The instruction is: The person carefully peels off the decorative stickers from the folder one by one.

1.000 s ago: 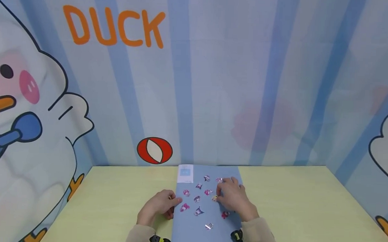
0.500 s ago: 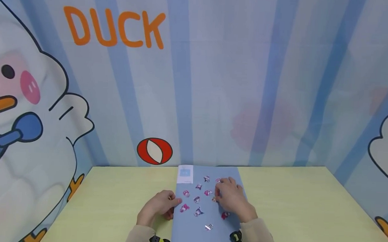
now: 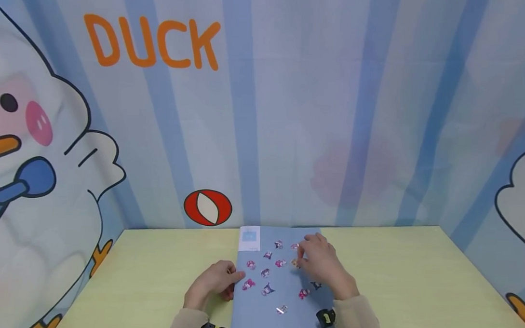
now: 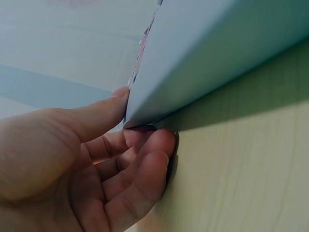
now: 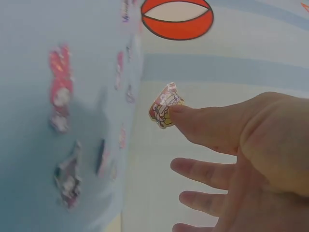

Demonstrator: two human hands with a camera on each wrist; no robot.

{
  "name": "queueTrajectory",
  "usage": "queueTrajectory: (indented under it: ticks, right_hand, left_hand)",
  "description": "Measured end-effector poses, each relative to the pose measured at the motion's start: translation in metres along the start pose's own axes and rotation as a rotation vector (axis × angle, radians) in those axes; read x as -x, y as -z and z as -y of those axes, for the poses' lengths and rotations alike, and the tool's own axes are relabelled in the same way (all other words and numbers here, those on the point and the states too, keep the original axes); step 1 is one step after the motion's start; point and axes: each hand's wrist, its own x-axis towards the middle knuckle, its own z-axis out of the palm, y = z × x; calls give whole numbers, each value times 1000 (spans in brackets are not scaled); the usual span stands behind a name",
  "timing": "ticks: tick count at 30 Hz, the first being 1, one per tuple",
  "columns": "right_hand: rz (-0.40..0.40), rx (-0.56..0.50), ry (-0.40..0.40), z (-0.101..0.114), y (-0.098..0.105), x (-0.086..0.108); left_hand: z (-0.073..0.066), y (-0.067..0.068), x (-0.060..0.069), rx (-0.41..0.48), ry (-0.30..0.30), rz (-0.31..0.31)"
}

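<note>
A blue booklet [image 3: 274, 323] lies on the table, with several small cartoon stickers [image 3: 268, 289] scattered over its face. My left hand [image 3: 215, 281] holds the booklet's left edge; in the left wrist view the thumb [image 4: 104, 112] lies on top and the curled fingers [image 4: 140, 186] are at and below the edge. Above the booklet's right part is my right hand [image 3: 324, 263]. It pinches a small red and yellow cartoon sticker [image 5: 164, 106], held clear of the surface in the right wrist view. The forefinger is hidden there behind the thumb and sticker.
A white label [image 3: 249, 238] marks the booklet's far left corner. Pale yellow tabletop [image 3: 397, 279] extends on both sides. Behind it hangs a blue striped backdrop [image 3: 290, 112] printed with ducks and a ball. Each wrist wears a black strap [image 3: 325, 318].
My right hand has lifted and shifted slightly right with the sticker in its fingertips, uncovering a dark sticker near its wrist. The left hand keeps its hold on the edge.
</note>
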Motion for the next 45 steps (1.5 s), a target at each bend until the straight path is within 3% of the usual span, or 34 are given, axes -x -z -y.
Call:
queueTrajectory:
  ticks: [9, 21, 34, 45]
  right_hand:
    - [13, -26, -47, -16, 20, -1]
    - [16, -37, -96, -68, 31, 2]
    - [110, -81, -236, -128, 43, 5]
    - [175, -122, -366, -155, 45, 22]
  left_hand:
    - [2, 1, -1, 6, -6, -5]
    - [4, 0, -1, 1, 12, -1]
    - [2, 1, -4, 1, -14, 6]
    - [3, 1, -3, -19, -10, 7]
